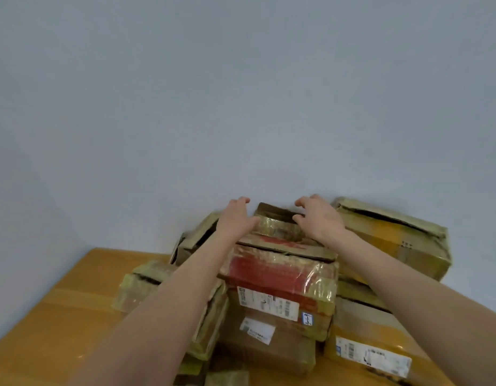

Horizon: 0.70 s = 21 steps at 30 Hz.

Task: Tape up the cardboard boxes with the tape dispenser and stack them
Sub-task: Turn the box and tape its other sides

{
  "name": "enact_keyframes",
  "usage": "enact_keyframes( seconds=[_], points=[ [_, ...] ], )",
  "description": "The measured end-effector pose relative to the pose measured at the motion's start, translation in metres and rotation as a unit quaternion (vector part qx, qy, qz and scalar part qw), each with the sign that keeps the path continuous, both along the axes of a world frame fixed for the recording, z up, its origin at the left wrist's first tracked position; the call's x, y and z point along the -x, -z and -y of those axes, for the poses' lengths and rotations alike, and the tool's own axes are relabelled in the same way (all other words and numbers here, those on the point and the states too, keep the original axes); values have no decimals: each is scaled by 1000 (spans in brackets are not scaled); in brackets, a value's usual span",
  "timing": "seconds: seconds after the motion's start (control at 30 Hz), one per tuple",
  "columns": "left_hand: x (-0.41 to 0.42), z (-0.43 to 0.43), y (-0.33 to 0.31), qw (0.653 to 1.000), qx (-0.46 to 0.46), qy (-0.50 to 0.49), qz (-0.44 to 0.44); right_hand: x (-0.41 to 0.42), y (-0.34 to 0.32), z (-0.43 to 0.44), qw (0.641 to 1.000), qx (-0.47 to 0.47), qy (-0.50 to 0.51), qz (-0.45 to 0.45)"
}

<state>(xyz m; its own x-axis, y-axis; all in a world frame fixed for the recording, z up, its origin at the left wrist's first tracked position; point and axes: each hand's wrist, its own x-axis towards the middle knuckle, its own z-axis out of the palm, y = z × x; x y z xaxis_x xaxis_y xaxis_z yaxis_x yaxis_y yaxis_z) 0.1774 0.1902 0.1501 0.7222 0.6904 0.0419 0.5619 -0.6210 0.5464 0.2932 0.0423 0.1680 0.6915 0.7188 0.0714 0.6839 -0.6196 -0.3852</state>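
— Reaching forward over the pile, both bare arms are stretched out nearly straight, aren't they?
— Yes. The left hand [235, 215] and the right hand [318, 218] hover side by side at the small taped box [274, 227] on top of the heap, one at each end of it.
— How do the fingers lie?
— Apart and loosely curved on both hands, palms turned down and in toward each other. The left thumb lies at the near left corner of that box and the right thumb at its near right edge. Whether they press on it I cannot tell. The other fingers arch above the far edge and are clamped on nothing.
— And where does that box sit?
— On the red box [280, 271], which is wrapped in shiny tape and carries a white label. That one rests on a brown box [269, 341] with a label of its own.
— What stands around them?
— A big box [391, 240] is at the back right against the wall [241, 93], with a labelled box [372, 349] in front of it. On the left there is a rear box [194, 243], and nearer a flat box [141, 285] partly hidden under the left forearm. All of them stand on the orange-brown counter [54, 316].
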Motion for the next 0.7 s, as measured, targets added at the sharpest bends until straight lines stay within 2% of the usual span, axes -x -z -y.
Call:
enact_keyframes(
  seconds=[0.1,0.17,0.3,0.43,0.57,0.7],
  points=[
    [-27,-23,13,998,-10,42,-43,-12,2,-18,1000,5,-1,-1],
    [-35,-28,22,997,-16,62,-39,-17,4,-23,1000,-5,10,-17],
    [-36,-28,23,996,-33,30,83,-23,0,-19,998,-44,49,-22],
    [-33,-24,-5,966,4,-16,257,-28,-13,-13,982,-139,98,-80],
    [-25,-5,-51,920,28,-25,389,-23,-27,3,933,-232,107,-252],
    [-7,43,-91,892,4,-7,452,-10,-47,32,859,-331,69,-384]
  ],
)
